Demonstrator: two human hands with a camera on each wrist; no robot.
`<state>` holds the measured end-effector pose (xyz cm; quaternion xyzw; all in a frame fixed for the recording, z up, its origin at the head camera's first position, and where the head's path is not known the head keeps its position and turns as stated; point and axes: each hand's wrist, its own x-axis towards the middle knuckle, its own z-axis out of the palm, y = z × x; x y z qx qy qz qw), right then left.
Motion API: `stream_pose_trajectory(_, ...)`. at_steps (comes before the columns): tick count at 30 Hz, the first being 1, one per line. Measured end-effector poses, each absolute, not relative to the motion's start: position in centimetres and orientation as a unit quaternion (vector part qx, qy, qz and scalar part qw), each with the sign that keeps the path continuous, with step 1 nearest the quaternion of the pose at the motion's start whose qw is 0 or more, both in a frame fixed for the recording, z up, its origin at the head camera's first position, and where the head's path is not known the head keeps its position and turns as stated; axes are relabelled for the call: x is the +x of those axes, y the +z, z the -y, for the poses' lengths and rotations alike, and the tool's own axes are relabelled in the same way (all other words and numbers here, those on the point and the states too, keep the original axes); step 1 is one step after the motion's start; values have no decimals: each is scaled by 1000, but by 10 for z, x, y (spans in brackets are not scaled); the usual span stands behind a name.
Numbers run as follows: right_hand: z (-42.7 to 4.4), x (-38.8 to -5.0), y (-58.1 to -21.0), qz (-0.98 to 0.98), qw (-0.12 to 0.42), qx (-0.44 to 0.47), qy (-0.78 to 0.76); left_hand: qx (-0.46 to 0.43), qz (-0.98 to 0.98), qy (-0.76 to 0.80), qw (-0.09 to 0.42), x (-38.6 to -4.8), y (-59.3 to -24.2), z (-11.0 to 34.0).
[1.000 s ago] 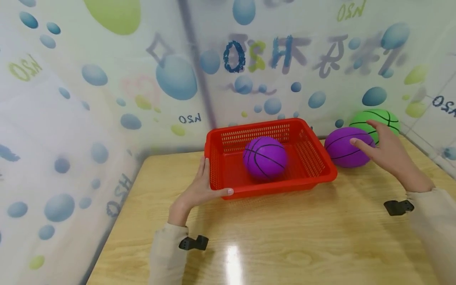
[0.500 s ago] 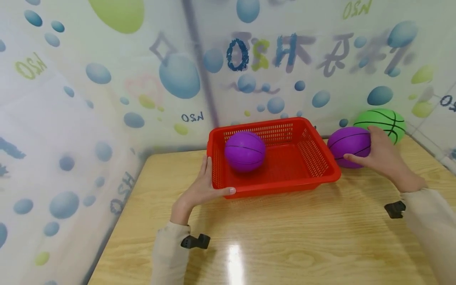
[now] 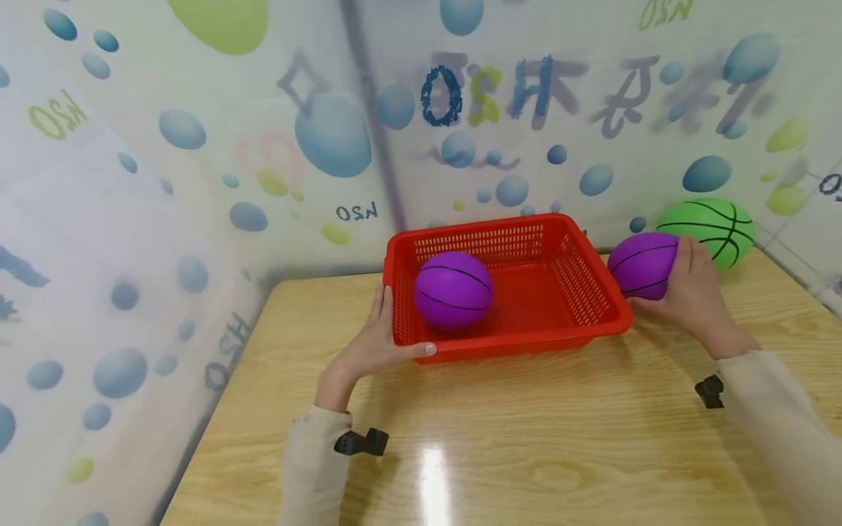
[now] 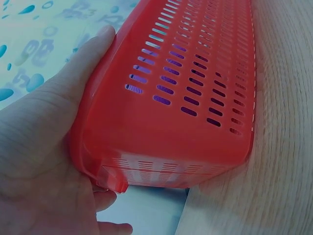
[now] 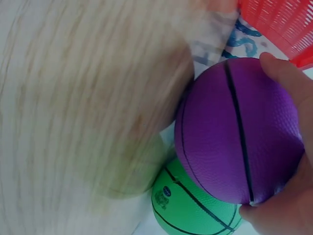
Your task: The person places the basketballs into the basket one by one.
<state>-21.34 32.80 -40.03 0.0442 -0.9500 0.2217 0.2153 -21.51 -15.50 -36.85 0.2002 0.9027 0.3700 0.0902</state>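
Note:
A red plastic basket (image 3: 520, 351) with slotted walls stands on the table and contains a purple basketball (image 3: 452, 291) near its left end. My left hand (image 3: 371, 343) braces the basket's front left corner, its thumb straight along the front rim and its fingers along the left side. Just right of the basket, my right hand (image 3: 697, 299) holds a second purple basketball (image 5: 234, 132) between thumb and fingers. Whether that ball is off the table cannot be told. A green basketball (image 3: 713, 226) sits behind it, partly hidden by the ball and hand.
The wooden table (image 3: 526, 438) extends toward the front. A patterned sheet wall (image 3: 276, 146) with blue and green dots rises close behind the basket and along the left side.
My right hand has come down and left to the second purple basketball and taken hold of it. The ball inside the basket has rolled left. My left hand stays on the basket.

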Motion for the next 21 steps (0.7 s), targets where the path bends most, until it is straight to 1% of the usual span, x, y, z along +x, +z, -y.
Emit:
stream_pose_trajectory(3,-326,-214,-401,950,221,40,217,201,-902,371,89,-214,-368,155)
stream_pose_trajectory(8,-325,-214,-400,956,206,33,205,201,-901,374,89,-214,-367,154)
stream_pose_trajectory(10,-325,-214,-400,957,208,33,200,200,-901,374,91,-214,-367,153)
stream_pose_trajectory(21,-325,-215,-405,948,249,47,194,184,-907,365,100,-214,-368,154)
